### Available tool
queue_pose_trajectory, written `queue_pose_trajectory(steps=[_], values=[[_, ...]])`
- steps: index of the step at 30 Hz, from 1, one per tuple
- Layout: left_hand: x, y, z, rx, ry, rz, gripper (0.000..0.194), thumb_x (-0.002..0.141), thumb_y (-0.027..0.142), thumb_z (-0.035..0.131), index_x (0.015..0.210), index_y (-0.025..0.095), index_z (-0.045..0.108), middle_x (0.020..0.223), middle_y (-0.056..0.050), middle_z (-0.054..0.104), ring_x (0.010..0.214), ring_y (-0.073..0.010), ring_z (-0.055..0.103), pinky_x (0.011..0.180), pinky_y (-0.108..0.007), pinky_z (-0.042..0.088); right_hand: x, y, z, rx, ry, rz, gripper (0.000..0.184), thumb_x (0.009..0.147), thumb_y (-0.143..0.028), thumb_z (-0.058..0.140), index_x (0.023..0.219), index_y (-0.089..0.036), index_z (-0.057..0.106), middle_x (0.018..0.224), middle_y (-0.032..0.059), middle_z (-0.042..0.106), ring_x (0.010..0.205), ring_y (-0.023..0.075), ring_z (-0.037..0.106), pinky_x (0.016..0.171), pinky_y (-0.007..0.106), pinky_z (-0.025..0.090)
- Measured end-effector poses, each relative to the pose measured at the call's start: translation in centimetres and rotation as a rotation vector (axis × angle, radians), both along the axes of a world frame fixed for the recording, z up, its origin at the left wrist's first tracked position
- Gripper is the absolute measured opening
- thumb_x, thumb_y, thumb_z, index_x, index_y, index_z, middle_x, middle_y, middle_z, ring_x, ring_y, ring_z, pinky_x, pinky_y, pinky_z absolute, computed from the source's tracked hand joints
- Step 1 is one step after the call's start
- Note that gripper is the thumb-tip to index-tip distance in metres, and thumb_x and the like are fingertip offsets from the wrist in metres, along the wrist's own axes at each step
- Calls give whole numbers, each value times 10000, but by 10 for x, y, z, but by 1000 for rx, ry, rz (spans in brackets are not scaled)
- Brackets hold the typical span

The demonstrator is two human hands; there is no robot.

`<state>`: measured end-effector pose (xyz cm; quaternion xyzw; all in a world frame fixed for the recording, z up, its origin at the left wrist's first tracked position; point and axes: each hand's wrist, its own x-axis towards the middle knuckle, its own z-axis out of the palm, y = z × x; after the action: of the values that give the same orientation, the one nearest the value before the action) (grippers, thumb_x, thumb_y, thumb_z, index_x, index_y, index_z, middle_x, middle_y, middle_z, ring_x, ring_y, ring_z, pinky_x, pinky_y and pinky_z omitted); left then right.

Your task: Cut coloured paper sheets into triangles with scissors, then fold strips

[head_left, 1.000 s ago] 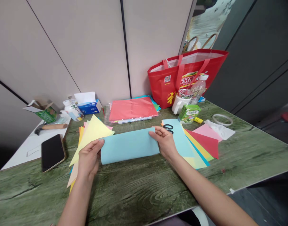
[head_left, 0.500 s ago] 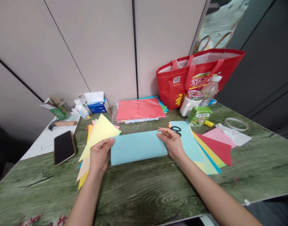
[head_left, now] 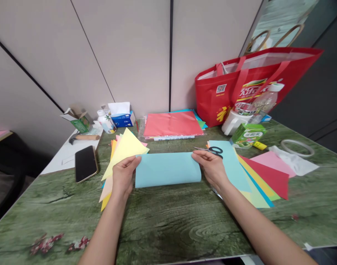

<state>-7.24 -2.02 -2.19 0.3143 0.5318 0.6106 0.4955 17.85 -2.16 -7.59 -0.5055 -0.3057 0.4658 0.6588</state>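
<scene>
A light blue sheet of paper (head_left: 167, 169), folded over into a loose curve, lies on the green wood-grain table (head_left: 168, 224). My left hand (head_left: 123, 176) pinches its left edge with thumb on top. My right hand (head_left: 211, 167) grips its right edge with fingers curled over the fold. A fan of yellow, pink and orange sheets (head_left: 121, 151) lies under my left hand. Another fan of blue, red, yellow and pink sheets (head_left: 256, 173) spreads out beside my right wrist, with black-handled scissors (head_left: 212, 150) on top of it.
A black phone (head_left: 86, 168) lies at the left. A stack of coloured paper (head_left: 172, 125) sits by the wall. A red bag (head_left: 240, 88), a white jug (head_left: 236, 121), a green carton (head_left: 247, 134), a tape ring (head_left: 297, 146) stand at right; a tissue box (head_left: 121, 117) and small bottle (head_left: 107, 122) at left.
The camera has shifted so the scene sits further right and closer. Both hands keep hold of the blue sheet; its fold looks slightly tighter.
</scene>
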Motion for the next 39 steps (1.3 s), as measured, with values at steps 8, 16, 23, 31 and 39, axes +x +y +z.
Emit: queue_pose_trajectory(steps=[8, 16, 23, 31, 39], values=[[0, -1, 3, 10, 8, -4, 294, 403, 262, 838, 644, 135, 727, 515, 6, 656, 464, -93, 515, 452, -220, 400, -2, -3, 6, 4, 16, -24, 239, 457, -264, 836, 651, -197, 715, 622, -6, 692, 563, 139, 594, 572, 295, 477], [-2, -1, 1, 14, 6, -12, 307, 420, 267, 835, 674, 133, 727, 532, -2, 665, 460, -98, 532, 437, -219, 412, -3, -3, 7, 29, 51, -38, 278, 454, -254, 841, 673, -193, 681, 591, -30, 662, 535, 122, 582, 564, 278, 468], [-10, 6, 5, 34, -15, 59, 313, 366, 252, 853, 626, 154, 710, 536, 14, 678, 463, -78, 553, 452, -183, 443, -11, -11, 25, 119, 36, -81, 375, 485, -215, 831, 796, -220, 621, 619, -55, 658, 577, 102, 597, 634, 253, 483], [-12, 12, 4, 37, 13, 82, 356, 314, 257, 861, 616, 151, 705, 514, 12, 670, 435, -68, 528, 407, -169, 418, -11, -13, 30, 136, 6, -55, 312, 495, -237, 819, 748, -203, 639, 629, -34, 646, 592, 116, 594, 627, 266, 496], [-14, 13, 2, 16, 41, 96, 346, 325, 264, 855, 616, 158, 701, 495, 34, 647, 422, -63, 505, 396, -173, 400, -10, -13, 31, 116, -14, -46, 281, 486, -259, 818, 721, -209, 673, 641, -16, 660, 613, 142, 609, 642, 301, 512]])
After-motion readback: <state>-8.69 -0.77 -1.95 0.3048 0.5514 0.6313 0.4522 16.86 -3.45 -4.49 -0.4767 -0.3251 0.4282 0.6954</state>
